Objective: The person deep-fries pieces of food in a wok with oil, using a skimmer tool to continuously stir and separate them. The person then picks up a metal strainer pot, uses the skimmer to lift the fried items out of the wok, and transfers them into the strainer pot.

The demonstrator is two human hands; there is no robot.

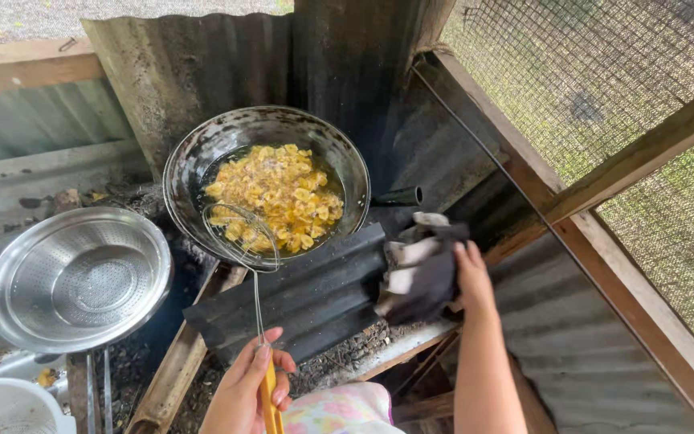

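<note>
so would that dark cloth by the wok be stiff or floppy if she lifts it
Probably floppy: the dark cloth bunches in folds under the right hand and droops over the corrugated sheet. Likely light, since fingers alone gather it. Unlikely to slip, looking soft, not slick.

Left hand [244, 390] low in view, fingers curled shut around something thin, thumb lying along its top, index pointing forward. Right forearm rising straight up from the bottom edge, right hand [471, 277] reaching forward, palm down, fingers closed in a pinch.
</note>
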